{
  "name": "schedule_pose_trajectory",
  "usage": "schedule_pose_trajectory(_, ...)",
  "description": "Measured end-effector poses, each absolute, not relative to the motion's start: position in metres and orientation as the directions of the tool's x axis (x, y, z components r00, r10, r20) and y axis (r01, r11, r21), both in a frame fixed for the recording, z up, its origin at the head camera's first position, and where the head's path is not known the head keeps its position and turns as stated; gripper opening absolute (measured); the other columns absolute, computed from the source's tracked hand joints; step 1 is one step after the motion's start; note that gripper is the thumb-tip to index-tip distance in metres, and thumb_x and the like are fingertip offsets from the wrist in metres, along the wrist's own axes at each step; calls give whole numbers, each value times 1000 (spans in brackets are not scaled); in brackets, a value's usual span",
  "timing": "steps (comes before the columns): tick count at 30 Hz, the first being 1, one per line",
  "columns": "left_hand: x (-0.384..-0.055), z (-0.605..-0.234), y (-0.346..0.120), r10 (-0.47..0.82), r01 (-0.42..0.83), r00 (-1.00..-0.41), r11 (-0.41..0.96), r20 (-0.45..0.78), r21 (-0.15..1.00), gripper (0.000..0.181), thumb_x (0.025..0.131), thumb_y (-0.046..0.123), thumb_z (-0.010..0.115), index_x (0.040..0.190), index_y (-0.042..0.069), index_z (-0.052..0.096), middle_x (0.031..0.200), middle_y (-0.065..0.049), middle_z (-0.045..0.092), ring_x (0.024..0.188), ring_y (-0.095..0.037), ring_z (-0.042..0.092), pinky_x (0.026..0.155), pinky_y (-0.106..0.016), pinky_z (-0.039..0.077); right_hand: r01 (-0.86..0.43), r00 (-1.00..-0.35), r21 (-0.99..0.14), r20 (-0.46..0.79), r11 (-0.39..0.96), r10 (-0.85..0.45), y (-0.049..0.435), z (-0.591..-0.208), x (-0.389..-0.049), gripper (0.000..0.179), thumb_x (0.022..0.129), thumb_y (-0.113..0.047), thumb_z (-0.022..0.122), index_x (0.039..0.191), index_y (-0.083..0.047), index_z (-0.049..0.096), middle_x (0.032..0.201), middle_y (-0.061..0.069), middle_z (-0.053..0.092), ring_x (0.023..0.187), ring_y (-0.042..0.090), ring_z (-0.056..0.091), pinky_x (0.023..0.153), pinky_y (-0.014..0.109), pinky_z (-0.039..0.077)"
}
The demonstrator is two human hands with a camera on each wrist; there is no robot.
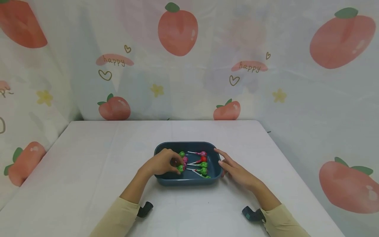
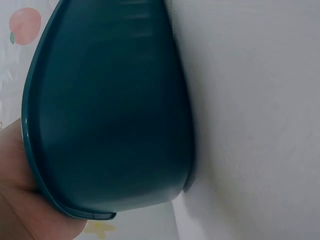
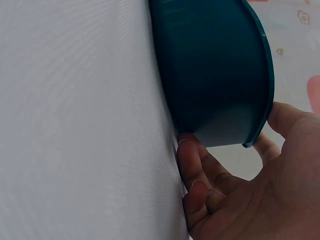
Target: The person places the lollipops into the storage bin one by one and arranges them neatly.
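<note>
A dark blue rectangular box (image 1: pixel 189 182) stands on the white table with several lollipops in it. At its right side, green, red and pink lollipops (image 1: pixel 203 164) lie in a column, white sticks pointing left. My left hand (image 1: pixel 162 162) reaches in over the left rim, thumb and forefinger pinching a green lollipop (image 1: pixel 181 168); pink and green heads show beside the fingers, their sticks hidden. In the left wrist view the box wall (image 2: pixel 110 120) covers the fingertips. My right hand (image 3: pixel 280 185) rests against the right end of the box, fingers loosely spread at its rim and side.
The white tabletop (image 1: pixel 103 158) surrounds the box. A printed cloth (image 1: pixel 195 75) with peaches hangs behind and at both sides. Dark wrist devices (image 1: pixel 253 214) sit at both sleeves.
</note>
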State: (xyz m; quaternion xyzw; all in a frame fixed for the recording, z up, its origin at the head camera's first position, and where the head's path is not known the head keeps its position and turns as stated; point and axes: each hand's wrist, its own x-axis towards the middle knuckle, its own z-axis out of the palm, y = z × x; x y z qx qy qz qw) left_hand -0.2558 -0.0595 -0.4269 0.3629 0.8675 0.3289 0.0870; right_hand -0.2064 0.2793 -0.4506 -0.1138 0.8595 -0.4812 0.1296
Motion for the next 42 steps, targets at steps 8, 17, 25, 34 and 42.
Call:
schedule_pose_trajectory(8, -256, -429, -58, 685, 582, -721, 511, 110, 632, 25, 80, 11, 90, 102, 14, 79, 92, 10, 72, 80, -7, 63, 73, -26, 54, -73, -941, -856, -111, 512, -320, 279, -449, -206, 53, 111, -46, 41, 162, -42, 26, 95, 13, 60, 92, 30, 55, 81, 41, 42)
schedule_pose_trajectory(17, -254, -429, -58, 682, 576, -724, 518, 102, 632, 25, 80, 6, 90, 102, 13, 80, 92, 8, 73, 79, -6, 65, 73, -23, 55, -79, -942, -853, -106, 516, -319, 279, -451, -206, 54, 112, -44, 41, 163, -38, 26, 94, 13, 60, 92, 30, 54, 80, 40, 42)
schedule_pose_trajectory(25, -256, -432, -55, 693, 585, -714, 509, 102, 631, 25, 80, 2, 89, 100, 13, 80, 92, 7, 74, 80, -5, 68, 75, -23, 56, -83, -942, -855, -101, 511, -321, 280, -452, -206, 53, 112, -44, 41, 162, -38, 26, 95, 14, 59, 91, 30, 54, 79, 40, 42)
schedule_pose_trajectory(34, -253, -433, -54, 692, 597, -716, 544, 86, 589, 22, 81, 1, 87, 99, 12, 80, 91, 6, 74, 81, -5, 67, 75, -24, 55, -80, -941, -855, -106, 513, -322, 279, -451, -207, 53, 112, -45, 41, 162, -40, 25, 95, 14, 60, 92, 30, 55, 80, 40, 41)
schedule_pose_trajectory(42, -252, -432, -54, 674, 592, -734, 573, 84, 567, 20, 81, 3, 88, 96, 14, 80, 86, 8, 72, 78, -4, 65, 74, -26, 55, -82, -940, -857, -103, 509, -326, 277, -450, -206, 53, 112, -44, 40, 163, -39, 25, 95, 14, 60, 92, 30, 55, 81, 40, 41)
